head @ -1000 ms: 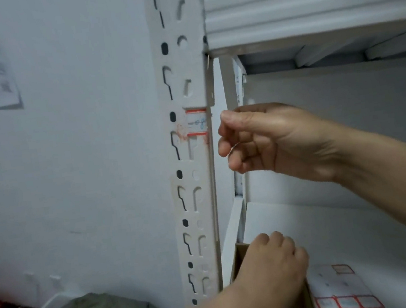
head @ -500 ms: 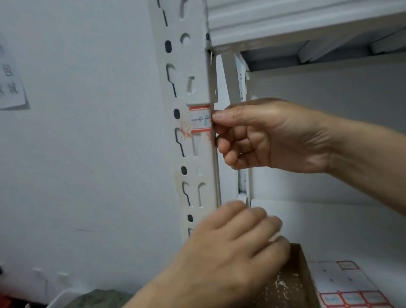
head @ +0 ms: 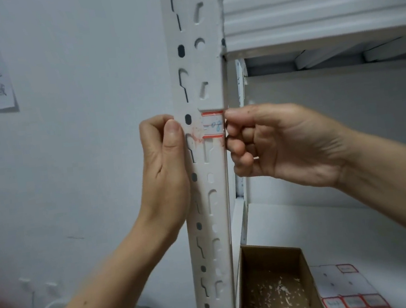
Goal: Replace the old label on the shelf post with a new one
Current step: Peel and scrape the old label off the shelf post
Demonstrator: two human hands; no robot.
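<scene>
Left hand risen, grips post beside label; cardboard box below.

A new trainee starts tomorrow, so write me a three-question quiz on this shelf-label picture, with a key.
1. True or false: the old label is already off the shelf post.
2. Fingers of the right hand meet the label at its: A) left edge B) right edge C) bottom edge.
3. What lies inside the cardboard box?
Key: 1 false; 2 B; 3 white paper scraps.
</scene>
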